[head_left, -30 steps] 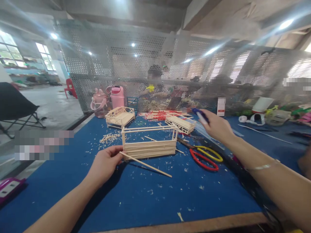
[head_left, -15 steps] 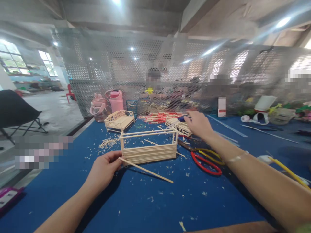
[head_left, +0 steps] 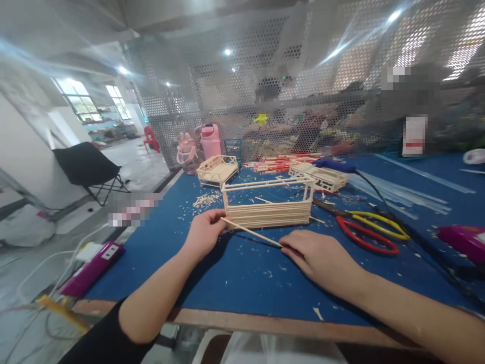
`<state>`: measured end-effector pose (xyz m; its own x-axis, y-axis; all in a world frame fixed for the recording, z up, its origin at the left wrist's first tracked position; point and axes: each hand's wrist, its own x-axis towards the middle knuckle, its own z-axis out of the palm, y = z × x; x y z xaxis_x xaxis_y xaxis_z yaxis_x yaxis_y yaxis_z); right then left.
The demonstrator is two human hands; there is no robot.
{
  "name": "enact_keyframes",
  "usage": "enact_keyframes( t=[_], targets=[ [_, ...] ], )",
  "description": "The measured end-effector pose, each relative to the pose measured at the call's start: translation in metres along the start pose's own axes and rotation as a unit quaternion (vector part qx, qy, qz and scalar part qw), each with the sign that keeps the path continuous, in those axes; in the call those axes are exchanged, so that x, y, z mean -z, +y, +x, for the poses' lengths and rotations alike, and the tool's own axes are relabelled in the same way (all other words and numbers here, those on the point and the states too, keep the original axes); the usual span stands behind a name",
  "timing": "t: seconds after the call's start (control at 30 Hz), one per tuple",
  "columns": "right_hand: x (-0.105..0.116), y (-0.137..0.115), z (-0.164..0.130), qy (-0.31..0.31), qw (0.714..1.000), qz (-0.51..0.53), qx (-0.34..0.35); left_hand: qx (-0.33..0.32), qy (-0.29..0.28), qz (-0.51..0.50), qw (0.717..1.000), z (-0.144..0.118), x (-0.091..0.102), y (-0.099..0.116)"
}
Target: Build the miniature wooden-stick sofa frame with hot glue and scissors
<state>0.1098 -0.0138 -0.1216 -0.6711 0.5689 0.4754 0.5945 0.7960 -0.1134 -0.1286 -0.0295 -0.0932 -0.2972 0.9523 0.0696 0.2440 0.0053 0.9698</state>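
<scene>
A small frame of pale wooden sticks [head_left: 269, 215] stands on the blue table, its lower side closed by stacked sticks, its top an open rail. My left hand [head_left: 204, 230] is closed at the frame's left lower corner, fingertips partly hidden. One loose thin stick [head_left: 250, 232] slants from that corner down to the right, in front of the frame. Its right end is pinched between the thumb and fingers of my right hand [head_left: 318, 255]. Behind the frame, a blue glue gun [head_left: 335, 165] lies against another stick model [head_left: 320, 177].
Scissors with red and yellow handles [head_left: 371, 235] lie at the right, near a purple tool [head_left: 464, 240]. A bed-like stick model [head_left: 219, 170], red-and-white sticks [head_left: 278, 163] and clear glue strips [head_left: 397, 189] are farther back. A purple power strip [head_left: 93, 270] sits at the left edge.
My right hand has let go of the blue glue gun at the back and come forward to the loose stick's right end. My left hand stays at the frame's corner. The view has turned right.
</scene>
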Motion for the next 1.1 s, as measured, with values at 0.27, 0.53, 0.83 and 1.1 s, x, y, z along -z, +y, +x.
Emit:
enact_keyframes(
  t=[0.27,0.53,0.83,1.1],
  targets=[
    [0.024,0.022,0.002,0.148,0.986,-0.065,0.049,0.001,-0.015,-0.019,1.000,-0.002,-0.001,0.002],
    [0.031,0.034,0.017,0.161,0.975,-0.136,0.070,0.005,-0.014,-0.023,1.000,-0.002,0.000,0.000],
    [0.033,0.038,0.024,0.174,0.969,-0.152,0.089,0.011,-0.013,-0.033,0.999,-0.003,0.000,0.001],
    [0.036,0.041,0.031,0.170,0.963,-0.187,0.088,0.008,-0.011,-0.020,1.000,-0.003,0.000,0.001]
  ],
)
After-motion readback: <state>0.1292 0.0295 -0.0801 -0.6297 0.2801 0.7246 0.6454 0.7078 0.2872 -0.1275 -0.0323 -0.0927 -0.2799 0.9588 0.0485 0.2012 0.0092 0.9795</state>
